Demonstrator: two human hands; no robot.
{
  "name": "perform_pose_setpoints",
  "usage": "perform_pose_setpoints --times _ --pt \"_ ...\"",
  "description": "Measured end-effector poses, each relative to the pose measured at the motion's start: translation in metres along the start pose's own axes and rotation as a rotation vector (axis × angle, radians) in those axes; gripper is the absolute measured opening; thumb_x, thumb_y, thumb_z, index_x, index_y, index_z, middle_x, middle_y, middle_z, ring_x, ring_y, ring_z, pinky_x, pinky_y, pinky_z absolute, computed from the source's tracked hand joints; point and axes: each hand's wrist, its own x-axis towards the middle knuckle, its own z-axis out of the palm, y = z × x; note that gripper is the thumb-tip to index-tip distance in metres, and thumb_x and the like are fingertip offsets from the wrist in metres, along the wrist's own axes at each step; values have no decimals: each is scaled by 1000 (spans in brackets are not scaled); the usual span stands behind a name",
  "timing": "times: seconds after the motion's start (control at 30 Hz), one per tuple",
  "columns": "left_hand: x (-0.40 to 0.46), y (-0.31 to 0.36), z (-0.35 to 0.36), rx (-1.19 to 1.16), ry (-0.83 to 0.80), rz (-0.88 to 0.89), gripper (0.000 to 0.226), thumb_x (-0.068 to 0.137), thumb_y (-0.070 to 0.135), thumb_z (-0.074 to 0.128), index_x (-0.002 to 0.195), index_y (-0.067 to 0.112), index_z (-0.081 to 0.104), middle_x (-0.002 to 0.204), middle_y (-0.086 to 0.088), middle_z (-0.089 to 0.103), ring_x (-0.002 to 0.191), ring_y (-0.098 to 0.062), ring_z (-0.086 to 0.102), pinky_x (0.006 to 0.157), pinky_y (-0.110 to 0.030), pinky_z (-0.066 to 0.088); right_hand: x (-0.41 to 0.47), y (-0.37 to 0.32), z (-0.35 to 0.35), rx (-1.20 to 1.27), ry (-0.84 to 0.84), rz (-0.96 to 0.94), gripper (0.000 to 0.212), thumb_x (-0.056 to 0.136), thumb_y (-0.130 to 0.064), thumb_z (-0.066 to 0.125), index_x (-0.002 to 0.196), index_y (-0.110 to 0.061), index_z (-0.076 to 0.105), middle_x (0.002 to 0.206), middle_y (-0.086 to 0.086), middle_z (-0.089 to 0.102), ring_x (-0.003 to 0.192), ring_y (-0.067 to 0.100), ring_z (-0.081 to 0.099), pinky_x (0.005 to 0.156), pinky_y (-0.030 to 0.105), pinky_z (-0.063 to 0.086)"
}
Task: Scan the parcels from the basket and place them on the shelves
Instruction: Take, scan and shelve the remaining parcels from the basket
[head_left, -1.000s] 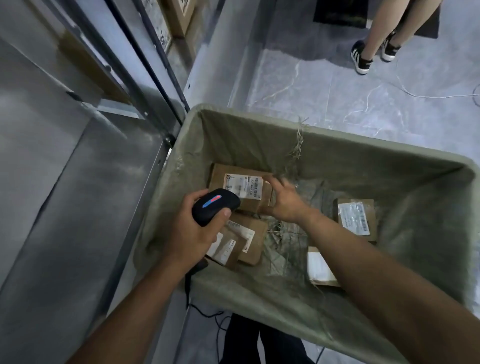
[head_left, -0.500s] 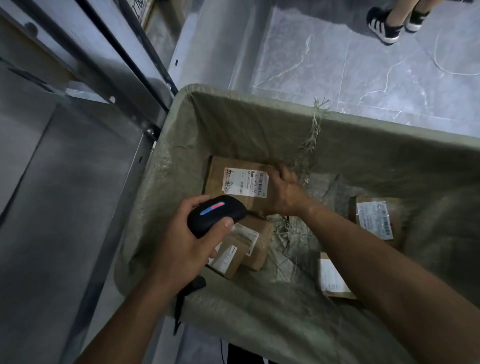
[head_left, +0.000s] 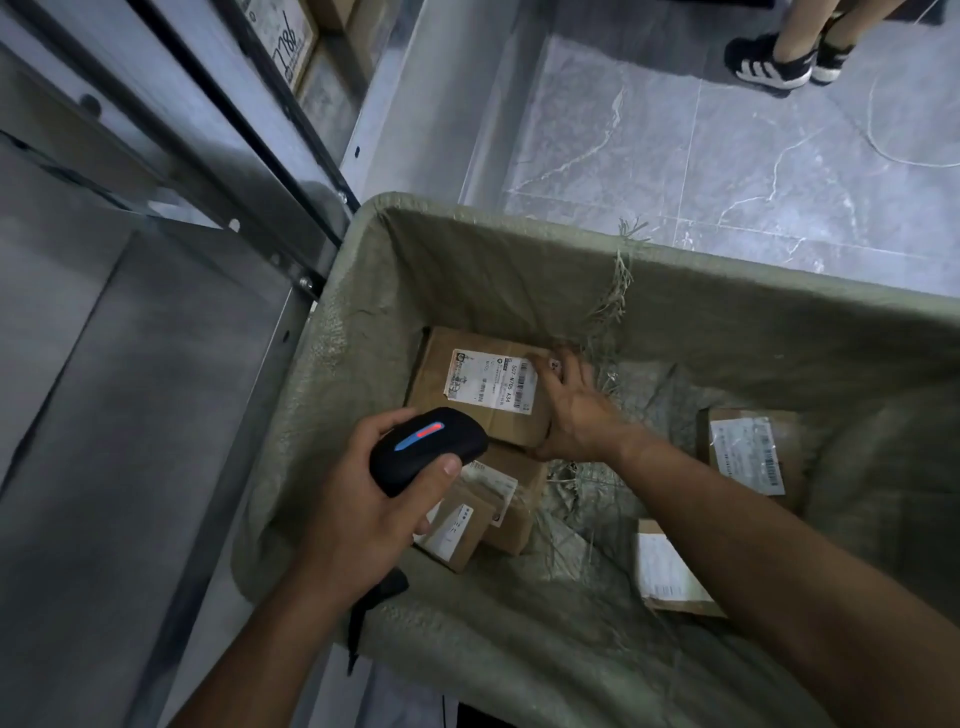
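Left hand (head_left: 363, 499) curled in a grip, thumb on top, forearm angled up-right. Right hand (head_left: 576, 410) reaches far-left, fingers bent, arm extended.

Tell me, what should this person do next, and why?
Probably lift the top parcel slightly and aim the scanner at its label. The right hand already grips that parcel's edge in the basket, label up, while the left hand holds the scanner just beside it.
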Motion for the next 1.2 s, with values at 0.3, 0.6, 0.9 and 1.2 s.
perform_pose_setpoints --times 0.3,0.6,0.9,1.2 --pt "-33 22 0 -10 39 46 44 88 23 80 126 31 59 103 -7 73 64 -11 69 52 -21 52 -84 -23 -40 140 158 -46 140 48 -56 88 158 -21 9 157 7 8 148 30 5 120 56 27" --pt "-88 53 -10 -18 140 164 47 80 40 83 121 35 61 100 -3 75 61 -18 69 51 -25 53 -157 -61 -89 174 253 -170 144 53 -57 88 161 -20 0 161 -5 -6 151 17 -9 124 39 8" --pt "-153 72 -33 1 252 306 40 87 22 83 117 35 60 94 -6 75 51 -25 63 47 -29 51 -213 -111 -143 73 320 -324 145 58 -61 89 161 -17 -3 163 -7 -10 151 15 -13 123 36 2" --pt "-208 71 -80 223 214 507 54 78 37 89 121 46 58 108 34 67 97 3 69 78 -12 52 -260 -153 -158 -63 341 -443 145 56 -67 85 160 -20 -4 163 -4 -8 153 19 -12 126 47 12"
